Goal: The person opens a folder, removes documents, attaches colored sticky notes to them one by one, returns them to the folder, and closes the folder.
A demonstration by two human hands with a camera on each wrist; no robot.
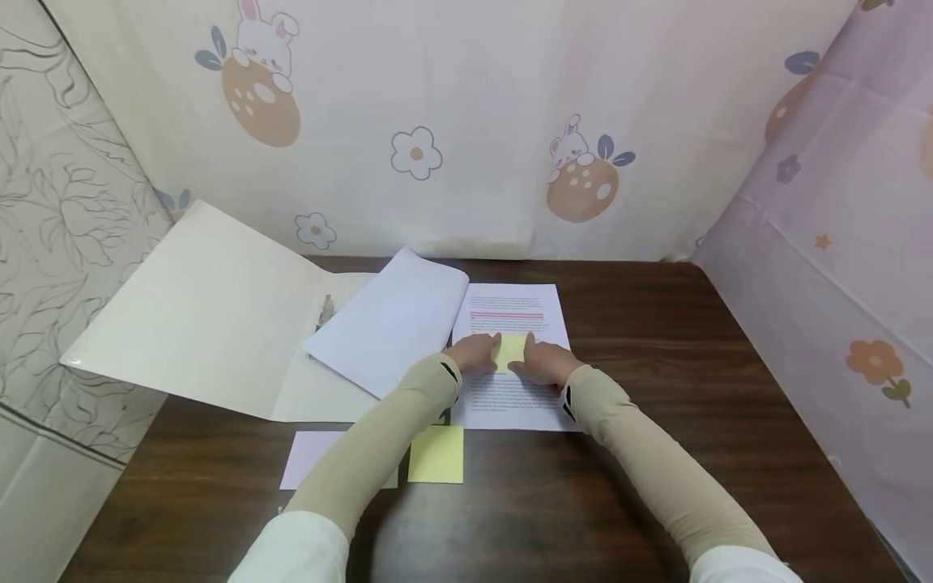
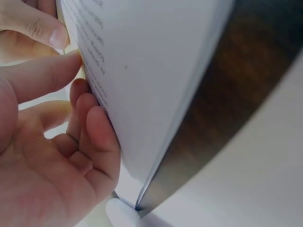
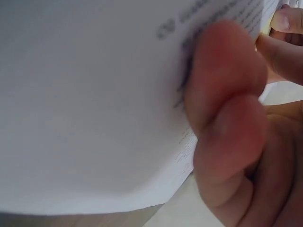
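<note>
A yellow sticky note (image 1: 512, 350) lies on a printed page (image 1: 510, 405), below lines of text highlighted in pink. My left hand (image 1: 475, 353) is at the note's left side, its thumb and forefinger spread apart against the corners. Opposite it, my right hand (image 1: 548, 362) touches the right side the same way. In the left wrist view, the thumb (image 2: 52, 73) reaches straight to the note, and the other fingers rest bent on the text. The right wrist view has bent fingers (image 3: 225, 99) lying against the page.
At left an open white folder (image 1: 211, 316) with a metal clip (image 1: 325, 310) has its cover raised. A blank-backed sheet (image 1: 394, 324) is turned over onto it. In front lie a yellow sticky pad (image 1: 437, 455) and a pale purple one (image 1: 304, 461), on the dark wooden table (image 1: 525, 502).
</note>
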